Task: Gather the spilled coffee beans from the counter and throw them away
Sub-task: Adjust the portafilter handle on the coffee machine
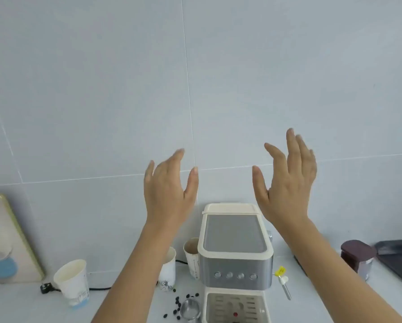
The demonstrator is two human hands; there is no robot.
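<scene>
Several dark coffee beans lie scattered on the white counter, just left of the cream and silver coffee machine. My left hand and my right hand are both raised in front of the grey tiled wall, high above the counter. Their fingers are spread and they hold nothing. Neither hand touches the beans.
A small metal cup stands among the beans. Three paper cups stand left of the machine, one partly hidden by my left arm. A black cable runs behind them. A framed picture leans at left. A dark-lidded jar sits at right.
</scene>
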